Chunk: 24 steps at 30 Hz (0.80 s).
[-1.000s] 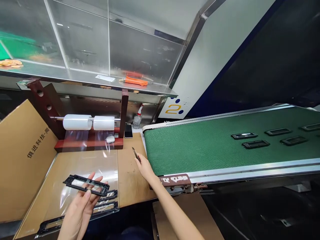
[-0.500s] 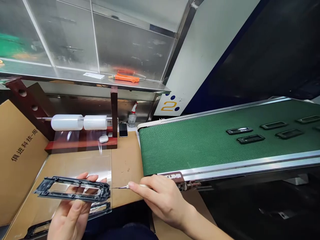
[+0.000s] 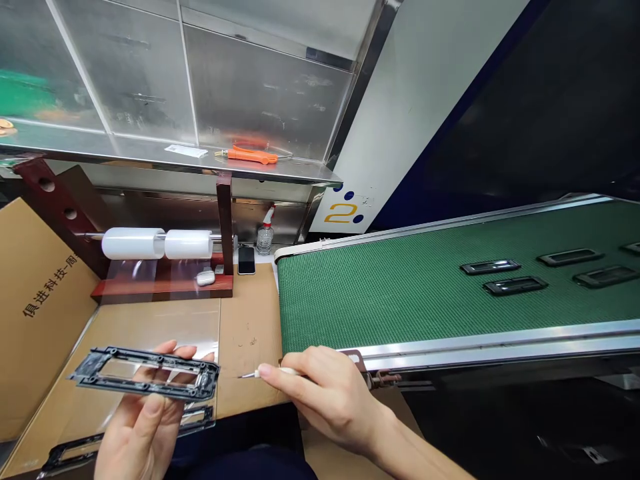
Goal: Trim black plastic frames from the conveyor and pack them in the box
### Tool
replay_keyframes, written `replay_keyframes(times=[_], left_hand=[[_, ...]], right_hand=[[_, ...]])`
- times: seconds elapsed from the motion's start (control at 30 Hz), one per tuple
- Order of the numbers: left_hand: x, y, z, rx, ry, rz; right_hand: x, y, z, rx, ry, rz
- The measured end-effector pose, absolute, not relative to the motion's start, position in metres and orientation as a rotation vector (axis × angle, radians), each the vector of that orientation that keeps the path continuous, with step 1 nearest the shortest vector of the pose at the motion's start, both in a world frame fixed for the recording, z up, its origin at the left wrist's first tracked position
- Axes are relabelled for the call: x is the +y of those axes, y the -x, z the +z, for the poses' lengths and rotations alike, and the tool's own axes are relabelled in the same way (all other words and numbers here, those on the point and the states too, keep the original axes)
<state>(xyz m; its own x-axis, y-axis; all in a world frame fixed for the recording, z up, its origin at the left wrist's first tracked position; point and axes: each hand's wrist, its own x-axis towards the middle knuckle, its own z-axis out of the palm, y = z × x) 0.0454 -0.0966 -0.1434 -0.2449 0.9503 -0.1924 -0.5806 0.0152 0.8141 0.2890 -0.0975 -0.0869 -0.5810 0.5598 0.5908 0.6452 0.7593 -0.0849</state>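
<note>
Left hand (image 3: 137, 427) fingers gripping long black slotted frame (image 3: 145, 373), right hand (image 3: 330, 400) pinching thin blade (image 3: 247, 376)

— What was the left hand (image 3: 135, 433) holding?

— A long black plastic frame (image 3: 145, 372) with a rectangular window, held nearly flat above the cardboard, its fingers underneath and thumb on the near edge.

— And the right hand (image 3: 330, 400)?

— It pinched a thin tool (image 3: 270, 373) — white-handled, with a fine metal tip, perhaps a small blade — pointing left at the frame's right end, just short of it.
</note>
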Motion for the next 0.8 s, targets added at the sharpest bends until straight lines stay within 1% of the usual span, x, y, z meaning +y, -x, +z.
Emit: replay_keyframes(times=[0.23,0.37,0.47,0.57,0.7,0.8], left_hand=[[-0.096,-0.059,-0.138,0.949,-0.552,1.557],[-0.091,-0.069,-0.135,0.919,-0.607,1.584],[-0.084,-0.077,-0.134,0.871,-0.669,1.578],[-0.079,-0.091,-0.131,0.84,-0.673,1.567],[-0.079,-0.117,-0.123,0.82,-0.722,1.55],[-0.078,-0.132,-0.123,0.87,-0.812,1.484]], right_hand=[[-0.094,-0.297,-0.086,-2.324,0.898,-0.165],[-0.093,-0.304,-0.089,-2.315,0.9,0.046],[-0.092,-0.313,-0.089,-2.243,0.954,0.399],[-0.091,-0.325,-0.087,-2.082,1.028,0.874],[-0.085,-0.34,-0.096,-1.625,0.989,1.652],[-0.081,-0.35,-0.113,-1.303,0.852,2.064]])
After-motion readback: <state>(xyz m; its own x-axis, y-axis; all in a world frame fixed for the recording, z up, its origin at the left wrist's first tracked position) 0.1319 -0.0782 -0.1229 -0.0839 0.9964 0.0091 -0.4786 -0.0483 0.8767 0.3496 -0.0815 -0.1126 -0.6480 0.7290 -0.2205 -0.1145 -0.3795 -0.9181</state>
